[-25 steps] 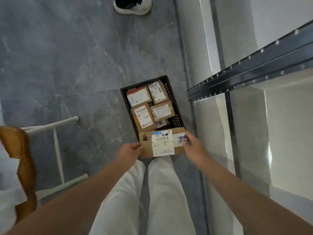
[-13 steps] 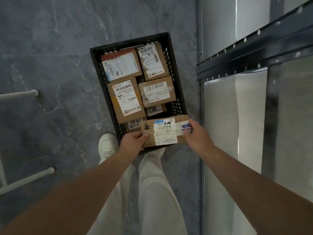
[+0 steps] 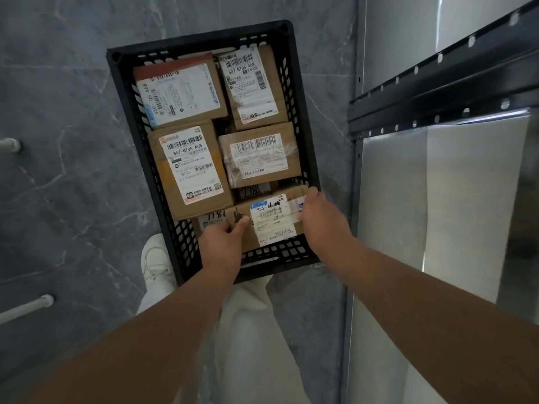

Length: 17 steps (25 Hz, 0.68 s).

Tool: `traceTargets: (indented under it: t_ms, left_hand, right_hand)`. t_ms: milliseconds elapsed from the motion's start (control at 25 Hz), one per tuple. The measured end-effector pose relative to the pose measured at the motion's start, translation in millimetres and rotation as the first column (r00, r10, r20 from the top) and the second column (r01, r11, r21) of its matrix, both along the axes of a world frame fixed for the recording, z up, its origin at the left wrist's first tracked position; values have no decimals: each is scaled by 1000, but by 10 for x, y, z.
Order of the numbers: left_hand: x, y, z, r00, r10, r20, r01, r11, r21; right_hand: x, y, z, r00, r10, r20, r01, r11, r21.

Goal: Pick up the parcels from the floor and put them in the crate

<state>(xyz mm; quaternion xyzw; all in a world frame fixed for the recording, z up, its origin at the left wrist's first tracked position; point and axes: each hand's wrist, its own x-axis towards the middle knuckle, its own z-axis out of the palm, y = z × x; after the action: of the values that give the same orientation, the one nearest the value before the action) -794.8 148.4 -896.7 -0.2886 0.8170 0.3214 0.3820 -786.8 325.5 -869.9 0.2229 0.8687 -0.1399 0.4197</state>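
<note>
The long brown cardboard parcel has a white paper label with a blue corner, black bar lines and some clear tape. It sits down at the near end of the black plastic crate, which stands on the grey stone floor. The left hand grips its left end, and the right hand grips its right end, with the fingers curled tight on the box. Four other brown labelled parcels lie flat beyond it in the crate. A moment ago the parcel was held over the crate's near edge; now it is lower, inside the walls.
</note>
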Motion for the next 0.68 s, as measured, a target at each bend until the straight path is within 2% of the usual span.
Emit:
traceTargets:
  t_ms: [40, 80, 160, 200, 240, 360, 520, 680]
  left_hand:
    - [-36, 2, -25, 1000, 7, -9, -7, 1000, 2]
    - [-71, -2, -41, 999, 28, -24, -27, 999, 17]
    - [-125, 0, -67, 988, 138, -65, -133, 988, 73]
    - [-141, 8, -73, 976, 204, -73, -197, 976, 98]
    - [-149, 7, -75, 969, 236, -71, -227, 967, 114]
    - [-117, -41, -62, 975, 220, -34, -211, 962, 175]
    - [-171, -65, -35, 971, 220, 96, -236, 946, 220]
    - [-265, 51, 63, 998, -32, 60, 29, 998, 64]
  right_hand:
    - [25, 20, -29, 999, 13, -48, -14, 1000, -22]
    - [71, 38, -34, 993, -48, -108, 41, 997, -70]
    - [176, 56, -6, 929, -299, -217, 263, 948, -181]
    - [213, 48, 4, 888, -376, -263, 332, 922, -198]
    - [234, 23, 2, 882, -382, -275, 345, 922, -176]
    - [213, -72, -32, 932, -341, -125, 328, 938, -117]
    - [27, -145, 1, 900, -436, 0, 433, 894, -117]
    - [-78, -150, 146, 903, -422, 78, 429, 893, -135]
